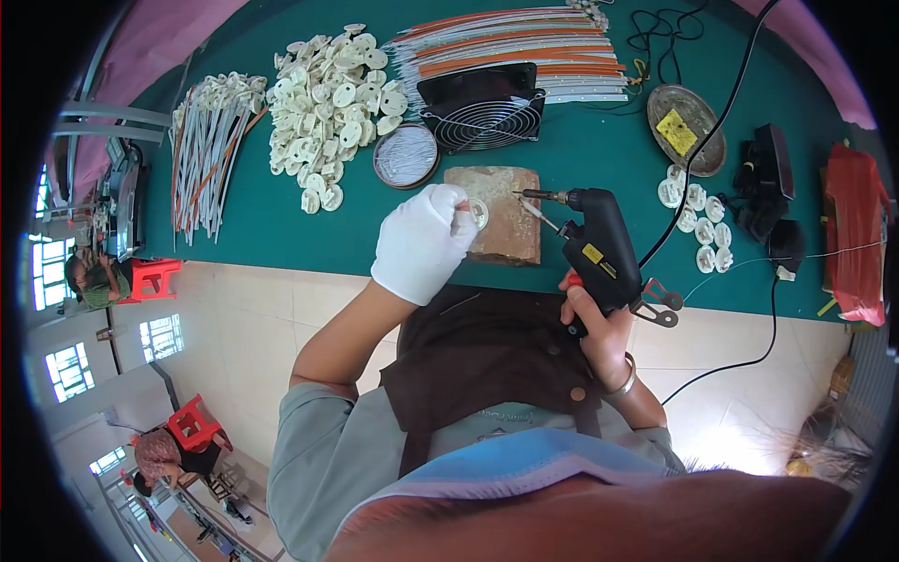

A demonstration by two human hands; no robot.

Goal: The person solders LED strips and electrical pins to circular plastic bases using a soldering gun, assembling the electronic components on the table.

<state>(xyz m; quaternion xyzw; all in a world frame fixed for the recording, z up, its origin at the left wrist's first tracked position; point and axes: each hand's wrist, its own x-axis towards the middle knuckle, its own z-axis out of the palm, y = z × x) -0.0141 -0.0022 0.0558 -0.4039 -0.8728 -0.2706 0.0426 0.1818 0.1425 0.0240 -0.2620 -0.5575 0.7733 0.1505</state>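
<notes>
The soldering gun [604, 248] is gripped by the closed right hand [601, 330] — its tip over the brick [510, 239]. The left hand [421, 242], gloved, is curled beside the white disc [480, 214] on the brick — any grasp cannot be determined.

Bright even indoor light, strong fisheye curve, black corners, window glare at left, blown-out floor lower right.
</notes>
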